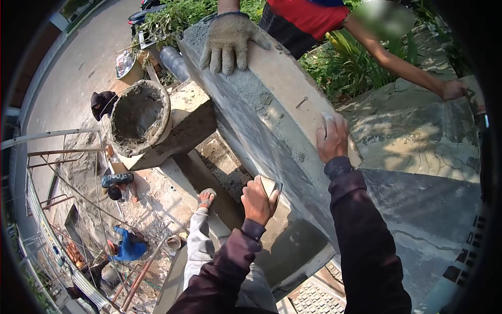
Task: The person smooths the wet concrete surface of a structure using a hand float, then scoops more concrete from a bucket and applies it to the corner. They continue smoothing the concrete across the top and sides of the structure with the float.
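Observation:
My left hand is closed around a small pale block-like tool, held against the grey plastered side of a wall. My right hand rests on the wall's top edge, its fingers bent over a pale board that lies along the top. A nail sticks up from the board, left of my right hand. Rough wet mortar runs beside the board. Farther along the edge, a co-worker's gloved hand lies spread on the top.
A bucket of mortar stands on a concrete ledge at the left. The co-worker's bare hand is at the right. Several people are far below, one in blue. Metal scaffolding is at the left; my foot is on a narrow ledge.

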`<state>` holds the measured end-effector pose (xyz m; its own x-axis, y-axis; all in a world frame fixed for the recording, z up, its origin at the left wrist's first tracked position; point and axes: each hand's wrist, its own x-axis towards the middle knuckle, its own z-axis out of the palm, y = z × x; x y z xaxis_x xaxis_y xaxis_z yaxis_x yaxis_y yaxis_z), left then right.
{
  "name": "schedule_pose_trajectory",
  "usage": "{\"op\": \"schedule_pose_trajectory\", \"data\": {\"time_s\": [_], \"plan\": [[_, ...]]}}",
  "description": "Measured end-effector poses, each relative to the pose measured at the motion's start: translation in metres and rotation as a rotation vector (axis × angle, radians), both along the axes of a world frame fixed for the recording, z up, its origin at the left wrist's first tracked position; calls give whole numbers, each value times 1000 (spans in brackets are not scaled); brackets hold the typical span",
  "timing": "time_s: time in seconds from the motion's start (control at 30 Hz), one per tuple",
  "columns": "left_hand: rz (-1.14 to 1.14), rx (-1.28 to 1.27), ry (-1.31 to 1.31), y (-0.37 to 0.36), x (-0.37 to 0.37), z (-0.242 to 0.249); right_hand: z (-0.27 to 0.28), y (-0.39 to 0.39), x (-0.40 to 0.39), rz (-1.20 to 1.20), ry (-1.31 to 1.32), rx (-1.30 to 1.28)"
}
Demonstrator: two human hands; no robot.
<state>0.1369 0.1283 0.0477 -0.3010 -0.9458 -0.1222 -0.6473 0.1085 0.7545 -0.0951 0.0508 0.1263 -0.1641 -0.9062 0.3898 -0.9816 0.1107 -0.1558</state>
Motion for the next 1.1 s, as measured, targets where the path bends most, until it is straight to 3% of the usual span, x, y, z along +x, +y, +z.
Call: {"op": "schedule_pose_trajectory", "data": {"time_s": [0.03,0.1,0.17,0.23,0.37,0.5,0.57,0.7,0.83,1.03,1.1], "plan": [[53,77,158,17,13,-25,-1,-2,-2,-1,7,6],[178,653,529,19,35,-46,0,-3,-4,10,42,9],[683,1250,1380,10,55,-49,-1,-2,0,28,52,41],[516,1137,1751,-19,70,-52,5,-3,3,31,75,50],[700,1132,1822,-114,50,-47,8,-4,2,25,122,63],[927,867,1235,-194,37,-93,12,-9,9,3,82,137],[977,681,1070,-229,34,-111,7,-7,2,-2,79,198],[915,383,758,-293,32,-136,7,-8,4,-51,19,265],[926,377,698,-348,26,-121,7,-6,3,-98,-45,332],[1088,304,614,-414,13,-149,3,1,-5,-92,-24,355],[1148,357,718,-428,14,-161,3,2,-6,-84,-22,363]]}}
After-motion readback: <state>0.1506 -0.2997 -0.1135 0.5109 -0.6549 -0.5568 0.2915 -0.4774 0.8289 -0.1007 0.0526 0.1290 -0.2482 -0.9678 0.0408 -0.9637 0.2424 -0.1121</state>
